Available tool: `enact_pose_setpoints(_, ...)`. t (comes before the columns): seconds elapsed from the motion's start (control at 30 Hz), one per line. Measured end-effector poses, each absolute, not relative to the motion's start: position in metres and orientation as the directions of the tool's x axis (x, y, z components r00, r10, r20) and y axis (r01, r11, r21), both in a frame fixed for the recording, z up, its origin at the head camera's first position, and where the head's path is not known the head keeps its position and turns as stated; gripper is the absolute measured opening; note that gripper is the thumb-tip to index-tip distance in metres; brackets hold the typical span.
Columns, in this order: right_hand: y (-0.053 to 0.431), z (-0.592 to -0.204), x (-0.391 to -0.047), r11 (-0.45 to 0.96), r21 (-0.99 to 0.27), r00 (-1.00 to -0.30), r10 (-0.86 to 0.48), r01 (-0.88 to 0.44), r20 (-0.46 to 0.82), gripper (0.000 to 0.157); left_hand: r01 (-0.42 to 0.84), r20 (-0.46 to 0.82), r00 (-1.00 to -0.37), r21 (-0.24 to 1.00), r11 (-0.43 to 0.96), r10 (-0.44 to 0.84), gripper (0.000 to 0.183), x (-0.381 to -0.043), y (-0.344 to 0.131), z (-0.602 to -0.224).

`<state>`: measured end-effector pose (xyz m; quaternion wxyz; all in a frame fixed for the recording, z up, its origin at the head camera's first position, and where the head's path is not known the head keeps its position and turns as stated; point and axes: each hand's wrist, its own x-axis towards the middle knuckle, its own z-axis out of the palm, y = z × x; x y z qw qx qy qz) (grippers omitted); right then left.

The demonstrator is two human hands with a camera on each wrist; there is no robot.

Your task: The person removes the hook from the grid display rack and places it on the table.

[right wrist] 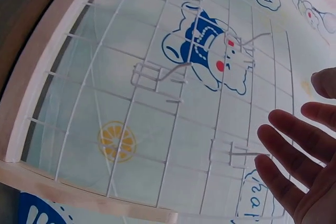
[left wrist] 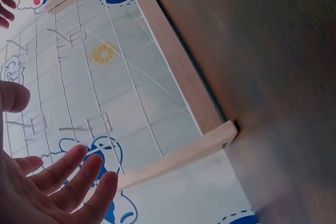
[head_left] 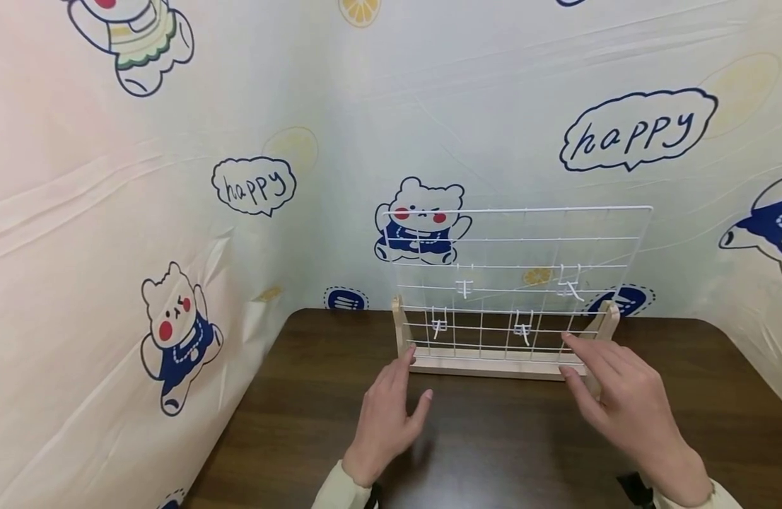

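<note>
A white wire grid rack [head_left: 518, 209] stands upright in a wooden base [head_left: 493, 366] on the table. Several small white hooks hang on its wires, among them an upper right hook [head_left: 569, 288] and a lower middle hook [head_left: 522, 330]. My left hand [head_left: 384, 413] is in front of the base's left end, fingers extended and holding nothing. At the right end, my right hand [head_left: 629, 406] has its thumb and fingers spread, also with nothing in it. Whether either hand touches the rack, I cannot tell. The right wrist view shows a hook [right wrist: 244, 153] beside the right fingertips [right wrist: 262, 161].
The dark brown wooden table [head_left: 480, 438] extends in front of the rack and to both sides. A pale printed cloth [head_left: 340, 177] with bears, lemon slices and "happy" bubbles hangs behind the table and along its sides.
</note>
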<state>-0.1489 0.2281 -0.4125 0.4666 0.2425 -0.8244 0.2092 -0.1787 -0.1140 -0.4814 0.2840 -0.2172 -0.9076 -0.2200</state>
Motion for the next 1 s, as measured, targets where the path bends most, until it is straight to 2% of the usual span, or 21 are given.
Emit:
enact_pose_setpoints(0.3, 0.233, -0.409, -0.150, 0.831, -0.103, -0.468, -0.201, -0.547, 0.860, 0.057, 0.485, 0.588, -0.773, 0.307, 0.818, 0.238, 0.079, -0.180, -0.116, -0.483)
enact_pose_setpoints(0.53, 0.235, -0.410, -0.153, 0.823, -0.136, -0.462, -0.165, -0.551, 0.872, 0.058, 0.482, 0.607, -0.763, 0.306, 0.821, 0.222, 0.074, -0.185, -0.116, -0.483)
enact_pose_setpoints(0.7, 0.235, -0.411, -0.156, 0.817, -0.122, -0.422, -0.158, -0.563, 0.893, 0.057, 0.463, 0.579, -0.786, 0.319, 0.827, 0.217, 0.072, -0.184, -0.117, -0.484)
enact_pose_setpoints(0.83, 0.235, -0.410, -0.159, 0.801, -0.114, -0.373, -0.143, -0.588, 0.917, 0.056, 0.476, 0.587, -0.778, 0.320, 0.819, 0.223, 0.072, -0.186, -0.118, -0.485)
enact_pose_setpoints(1.0, 0.238, -0.408, -0.162, 0.797, -0.120, -0.363, -0.131, -0.592, 0.922, 0.057, 0.466, 0.596, -0.777, 0.328, 0.822, 0.203, 0.073, -0.191, -0.122, -0.481)
